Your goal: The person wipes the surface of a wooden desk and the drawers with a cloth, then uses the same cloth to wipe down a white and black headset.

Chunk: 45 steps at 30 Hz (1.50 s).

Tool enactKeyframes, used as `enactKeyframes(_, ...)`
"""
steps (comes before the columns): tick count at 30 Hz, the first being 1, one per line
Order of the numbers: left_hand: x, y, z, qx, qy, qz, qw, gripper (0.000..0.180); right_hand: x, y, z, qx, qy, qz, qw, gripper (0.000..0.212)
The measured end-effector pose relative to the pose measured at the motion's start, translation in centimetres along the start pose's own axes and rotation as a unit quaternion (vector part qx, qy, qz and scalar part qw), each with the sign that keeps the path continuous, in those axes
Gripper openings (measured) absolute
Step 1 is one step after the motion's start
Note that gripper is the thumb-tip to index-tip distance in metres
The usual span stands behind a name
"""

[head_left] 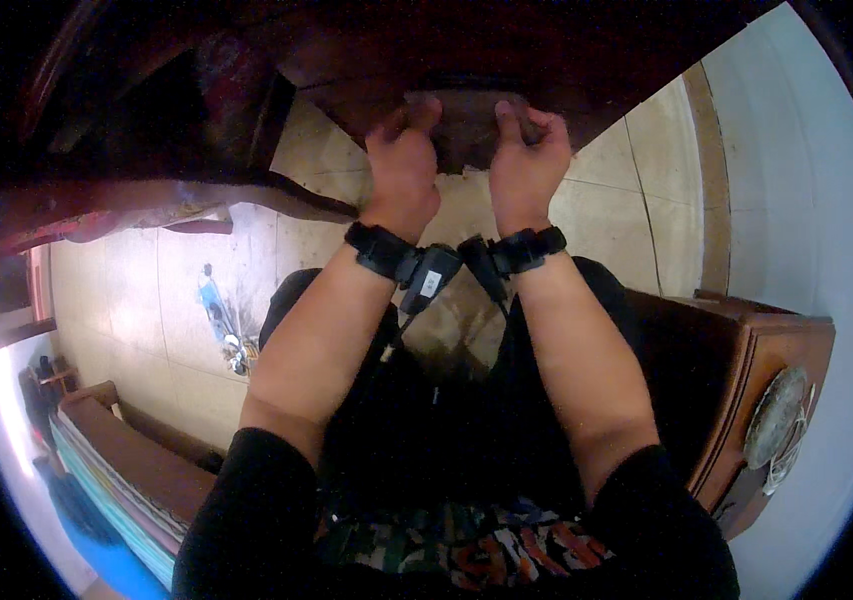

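In front of me, my left hand (408, 165) and my right hand (530, 170) are raised close to a dark wooden piece of furniture (586, 70). Between them spans a dull brown flat piece (468, 108), perhaps a cloth; its exact kind is too dark to tell. My left fingers are closed at its left end, with the thumb on top. The right thumb and fingers pinch its opposite end. Each wrist wears a black strap with a small black device, the left one (428, 280) bearing a white label.
A brown wooden cabinet (781, 345) stands at my right, carrying a round greyish plate (776, 405) and a white cable (789, 455). A blue-and-white object (214, 305) lies on the tiled floor (116, 290). Farther left is a brown padded seat (131, 450).
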State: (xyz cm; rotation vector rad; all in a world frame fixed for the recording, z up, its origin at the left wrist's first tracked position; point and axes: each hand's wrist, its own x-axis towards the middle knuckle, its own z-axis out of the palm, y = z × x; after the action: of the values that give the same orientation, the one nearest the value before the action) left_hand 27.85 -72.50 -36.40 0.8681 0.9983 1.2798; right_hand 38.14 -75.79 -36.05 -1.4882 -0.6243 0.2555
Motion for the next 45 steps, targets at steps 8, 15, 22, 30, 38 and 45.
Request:
enactKeyframes(8, 1.7, -7.3, -1.8, 0.189, 0.036, 0.147, 0.97, 0.039, -0.1, 3.8, -0.3, 0.016, -0.014, 0.097, 0.995, 0.036)
enactKeyframes(15, 3.0, -4.9, -6.0, 0.037, 0.017, 0.098, 0.994, 0.034, -2.7, 6.8, 4.2, -0.082, -0.024, -0.046, 0.995, 0.032)
enactKeyframes(22, 5.6, -1.0, -12.2, 0.116, 0.1, 0.116, 0.981, 0.024, -6.0, 1.6, 8.1, -0.02, -0.159, 0.005, 0.987, 0.035)
enactKeyframes(30, 6.1, -4.7, -12.1, 0.456, 0.009, 0.362, 0.813, 0.025, -3.7, 0.7, 4.9, -0.031, -0.101, 0.008, 0.994, 0.032)
enactKeyframes(38, -0.5, -5.8, 1.7, 0.083, 0.011, -0.063, 0.995, 0.026, 0.7, 4.4, -3.3, 0.02, 0.027, 0.042, 0.999, 0.024)
enactKeyframes(45, -0.9, -8.7, 4.9, -0.021, -0.198, 0.014, 0.98, 0.026, 4.3, 5.2, -7.0, 0.001, 0.104, 0.061, 0.993, 0.018)
